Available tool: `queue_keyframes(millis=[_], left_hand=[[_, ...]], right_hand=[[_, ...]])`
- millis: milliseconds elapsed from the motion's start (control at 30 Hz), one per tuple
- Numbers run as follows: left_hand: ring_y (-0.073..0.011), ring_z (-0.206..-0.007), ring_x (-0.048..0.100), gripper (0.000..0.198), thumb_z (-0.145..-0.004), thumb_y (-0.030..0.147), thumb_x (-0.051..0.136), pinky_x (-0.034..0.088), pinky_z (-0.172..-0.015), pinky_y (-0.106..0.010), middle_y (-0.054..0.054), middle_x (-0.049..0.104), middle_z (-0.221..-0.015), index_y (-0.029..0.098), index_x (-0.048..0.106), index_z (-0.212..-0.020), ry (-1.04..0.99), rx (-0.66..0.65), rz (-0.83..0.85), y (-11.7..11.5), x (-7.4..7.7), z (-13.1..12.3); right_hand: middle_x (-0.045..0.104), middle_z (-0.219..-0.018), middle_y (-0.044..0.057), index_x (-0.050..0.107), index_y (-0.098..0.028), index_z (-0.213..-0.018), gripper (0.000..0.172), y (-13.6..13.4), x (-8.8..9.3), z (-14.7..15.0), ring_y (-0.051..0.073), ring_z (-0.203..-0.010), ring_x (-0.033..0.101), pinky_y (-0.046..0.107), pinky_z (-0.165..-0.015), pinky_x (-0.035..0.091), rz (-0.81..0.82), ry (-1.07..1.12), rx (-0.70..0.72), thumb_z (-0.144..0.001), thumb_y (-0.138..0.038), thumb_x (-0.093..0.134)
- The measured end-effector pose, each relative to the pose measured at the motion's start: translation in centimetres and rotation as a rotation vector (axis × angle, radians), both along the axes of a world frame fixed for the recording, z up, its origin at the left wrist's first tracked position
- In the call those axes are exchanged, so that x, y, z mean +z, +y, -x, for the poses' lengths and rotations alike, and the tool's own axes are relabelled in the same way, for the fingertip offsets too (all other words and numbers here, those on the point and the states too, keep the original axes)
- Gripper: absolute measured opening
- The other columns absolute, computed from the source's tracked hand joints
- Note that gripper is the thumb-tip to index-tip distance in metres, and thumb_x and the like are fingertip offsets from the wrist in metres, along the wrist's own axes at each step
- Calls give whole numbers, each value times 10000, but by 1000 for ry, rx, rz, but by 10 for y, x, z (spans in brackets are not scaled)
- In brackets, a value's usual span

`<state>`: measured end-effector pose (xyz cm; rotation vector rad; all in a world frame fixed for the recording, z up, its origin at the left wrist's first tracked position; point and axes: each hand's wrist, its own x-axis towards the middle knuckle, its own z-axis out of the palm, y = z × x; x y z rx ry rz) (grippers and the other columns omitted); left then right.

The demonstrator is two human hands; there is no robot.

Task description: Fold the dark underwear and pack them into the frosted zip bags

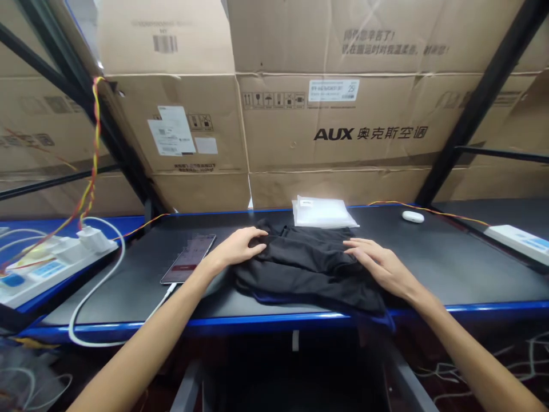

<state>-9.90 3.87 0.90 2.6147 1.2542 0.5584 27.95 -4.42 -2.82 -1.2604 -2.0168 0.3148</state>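
Observation:
A black garment (300, 260) lies bunched in folds at the front of the shelf, a dark blue edge showing along its lower side and its right corner hanging over the shelf's front. At its left end, my left hand (240, 246) has fingers and thumb closed on the cloth. My right hand (381, 263) grips the fabric at the right end, fingertips pointing inward. Just behind the garment is a white plastic-wrapped packet (323, 213). What kind of garment it is cannot be made out from the folds.
Left of the garment, a phone (189, 260) lies on the dark shelf (463, 263), plugged into a white cable (122, 252). Power strips (55, 260) stand at both sides. A small white case (413, 217) sits back right. Cardboard boxes (283, 137) and black posts (467, 109) close off the back.

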Motion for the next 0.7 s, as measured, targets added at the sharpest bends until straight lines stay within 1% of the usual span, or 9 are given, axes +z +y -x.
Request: queue_keyframes(millis=[100,200,267,333,433,533,633,700], left_hand=[[-232,-1018,644,296,-855,362,570,471,-946,-343,-70,713,-1074,199,701,-1064,-26,10,-28,-1,-2,3],[-210,-919,649,229,-846,356,577,480,-868,-313,-48,714,-972,199,704,-953,-84,8,-43,-4,1,5],[-191,-856,643,207,-842,346,580,477,-812,-293,-34,710,-916,195,700,-916,-137,-4,-39,-6,4,5],[-175,-797,629,205,-841,346,582,470,-756,-278,-27,705,-873,187,699,-896,-192,-8,-14,-9,7,6],[-160,-732,601,227,-840,365,589,459,-688,-265,-28,694,-830,176,702,-897,-258,11,30,-15,14,8],[-169,-766,610,226,-836,369,602,473,-717,-270,-40,691,-842,173,706,-878,-283,-18,70,-24,22,13],[-190,-858,636,196,-828,352,611,492,-815,-297,-54,700,-911,175,695,-840,-293,-101,123,-35,30,21],[-193,-875,644,159,-812,321,616,494,-842,-303,-50,704,-921,180,687,-822,-283,-152,149,-42,33,26]], right_hand=[[654,-1314,39,741,-294,-1029,357,-3,2,4,303,-1318,507,531,-1128,391,72,-19,-8,-937,-538,497],[637,-1338,49,739,-288,-987,303,-5,3,4,327,-1346,474,543,-1127,389,51,-41,-25,-862,-532,611],[635,-1340,51,733,-283,-969,264,-7,4,1,320,-1352,469,532,-1126,395,21,-32,-13,-861,-494,618],[641,-1331,46,726,-282,-979,235,-10,4,-2,305,-1338,489,517,-1128,398,3,-27,11,-876,-455,604],[674,-1277,36,721,-289,-994,223,-11,4,-5,290,-1266,563,495,-1107,431,-22,-28,24,-899,-424,571],[716,-1185,32,718,-293,-977,224,-12,9,-6,279,-1172,629,469,-1070,470,-84,0,-18,-913,-423,547],[737,-1086,33,712,-295,-993,228,-17,22,-6,271,-1066,671,439,-1011,508,-126,48,-56,-915,-435,550],[739,-1026,34,711,-300,-990,214,-25,31,-5,267,-994,682,414,-945,533,-134,71,-50,-911,-438,568]])
